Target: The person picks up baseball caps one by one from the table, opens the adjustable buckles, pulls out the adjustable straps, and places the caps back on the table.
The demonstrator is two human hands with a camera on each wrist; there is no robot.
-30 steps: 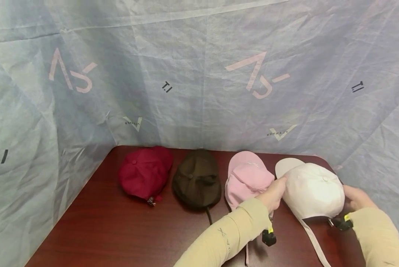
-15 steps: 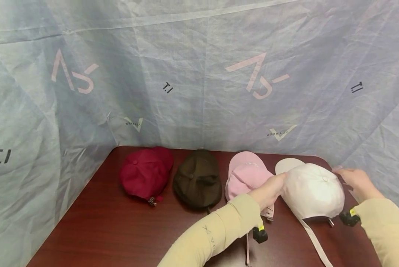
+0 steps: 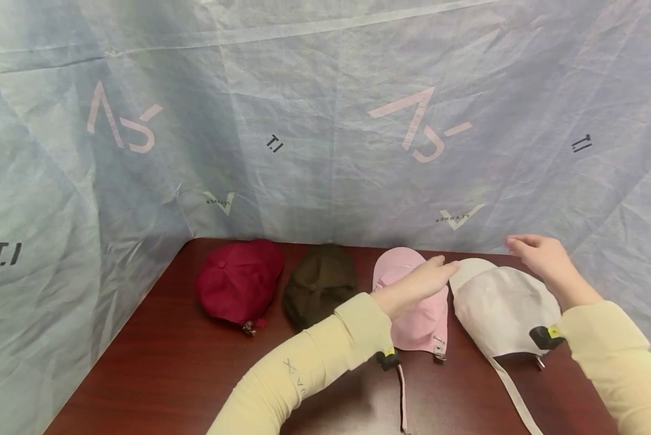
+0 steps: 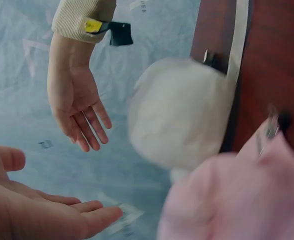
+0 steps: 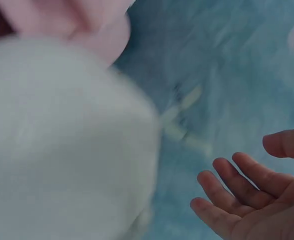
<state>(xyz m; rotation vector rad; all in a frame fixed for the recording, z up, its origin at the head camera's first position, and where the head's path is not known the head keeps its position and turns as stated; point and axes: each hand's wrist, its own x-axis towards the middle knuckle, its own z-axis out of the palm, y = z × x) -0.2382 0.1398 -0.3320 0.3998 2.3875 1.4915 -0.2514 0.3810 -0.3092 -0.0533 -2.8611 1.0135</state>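
Note:
A white baseball cap (image 3: 505, 308) lies at the right end of the table, its brim toward the back and a long strap trailing to the front. My left hand (image 3: 420, 283) is raised over the pink cap (image 3: 420, 323), fingers extended toward the white brim. Above the back of the white cap hovers my right hand (image 3: 543, 260), holding nothing. In the left wrist view both palms face each other with relaxed fingers, the white cap (image 4: 182, 112) apart from them. The right wrist view shows the right hand (image 5: 252, 200) with fingers spread beside the blurred white crown (image 5: 62, 140).
A dark red cap (image 3: 238, 281) sits at the left of the dark wooden table (image 3: 156, 374), then a dark brown cap (image 3: 320, 284), partly hidden by my left sleeve. A grey printed cloth (image 3: 325, 121) hangs behind and at both sides. Black wrist cameras (image 3: 545, 337) jut under the sleeves.
Both hands have left the sides of the white cap and risen. The left moved left over the pink cap; the right moved up and left. The caps stay in place.

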